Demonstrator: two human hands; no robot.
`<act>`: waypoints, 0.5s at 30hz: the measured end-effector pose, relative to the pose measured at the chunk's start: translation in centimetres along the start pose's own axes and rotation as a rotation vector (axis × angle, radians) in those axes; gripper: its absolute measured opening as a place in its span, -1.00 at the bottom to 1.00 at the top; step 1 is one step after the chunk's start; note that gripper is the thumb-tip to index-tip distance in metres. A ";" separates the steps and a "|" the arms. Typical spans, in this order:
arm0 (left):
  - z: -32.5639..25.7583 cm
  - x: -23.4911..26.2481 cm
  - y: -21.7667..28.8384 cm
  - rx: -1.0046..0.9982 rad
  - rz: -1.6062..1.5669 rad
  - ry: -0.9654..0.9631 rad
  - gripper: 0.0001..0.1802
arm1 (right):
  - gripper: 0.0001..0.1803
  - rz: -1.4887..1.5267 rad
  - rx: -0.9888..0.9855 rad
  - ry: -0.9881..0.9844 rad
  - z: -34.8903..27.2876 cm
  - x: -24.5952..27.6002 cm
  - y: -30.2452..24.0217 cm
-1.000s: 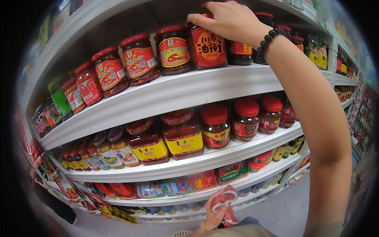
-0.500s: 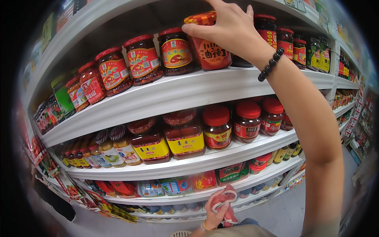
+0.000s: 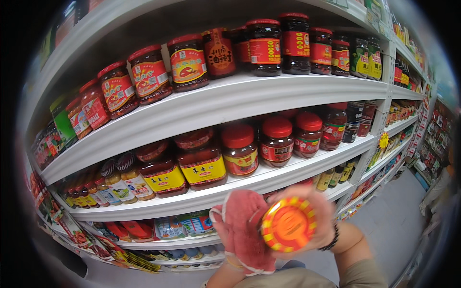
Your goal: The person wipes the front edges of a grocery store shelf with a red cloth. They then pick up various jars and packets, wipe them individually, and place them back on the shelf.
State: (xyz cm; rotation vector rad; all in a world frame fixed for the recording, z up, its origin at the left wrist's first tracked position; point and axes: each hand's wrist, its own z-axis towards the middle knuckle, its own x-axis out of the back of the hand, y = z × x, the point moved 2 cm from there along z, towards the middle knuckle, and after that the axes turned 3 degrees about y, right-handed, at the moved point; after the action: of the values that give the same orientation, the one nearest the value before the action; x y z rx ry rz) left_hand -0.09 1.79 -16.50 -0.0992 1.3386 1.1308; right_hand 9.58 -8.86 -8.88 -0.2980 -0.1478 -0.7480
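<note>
My right hand (image 3: 322, 222) grips a jar with a round orange lid (image 3: 289, 224) edged in yellow and red. Its lid faces up toward me and hides most of the jar's body. A pink-red cloth (image 3: 244, 225) with a pale border is in my left hand (image 3: 222, 234), up against the jar's left side; the cloth covers most of those fingers. Both hands are low in front of the shelves, and the right one is blurred. On the upper shelf, a dark jar with a red-brown label (image 3: 218, 55) stands between other red-lidded jars.
White curved-looking shelves (image 3: 230, 103) fill the view, lined with sauce jars. Large square jars with yellow labels (image 3: 202, 172) and round red-lidded jars (image 3: 276, 141) stand on the middle one. Flat packets (image 3: 169, 227) lie lower. At right, an aisle floor (image 3: 384, 216) and another person's arm (image 3: 434, 194) show.
My right hand has brought the orange-lidded jar down from the upper shelf to my left hand. The cloth has risen and is now spread against the jar. The view has shifted right.
</note>
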 end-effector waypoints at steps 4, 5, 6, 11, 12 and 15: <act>-3.0 1.7 -2.1 0.357 0.002 0.115 -0.40 | 0.19 0.023 -0.165 0.113 -6.5 -2.2 1.2; -3.6 2.6 -2.7 0.487 0.036 0.241 -0.40 | 0.08 0.193 -0.218 0.286 -7.5 -3.1 1.5; -3.8 2.4 -2.8 0.498 0.019 0.246 -0.42 | 0.07 0.157 -0.264 0.288 -8.4 -3.1 1.2; -3.1 4.2 -5.5 0.092 0.372 0.338 -0.64 | 0.03 -0.016 -0.467 0.343 -12.0 -2.1 1.4; -3.2 3.4 -5.5 -0.023 0.440 0.395 -0.68 | 0.02 -0.046 -0.517 0.328 -11.9 -1.9 1.1; -4.2 5.5 -6.6 -0.306 0.627 0.155 -0.69 | -0.02 -0.248 -0.590 0.158 -12.2 -1.3 0.4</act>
State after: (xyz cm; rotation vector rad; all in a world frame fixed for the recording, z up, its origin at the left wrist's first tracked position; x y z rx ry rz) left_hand 0.51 -0.98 -25.67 0.0153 1.3620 1.8884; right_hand 9.24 -11.62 -20.83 -0.7879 0.1961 -1.0514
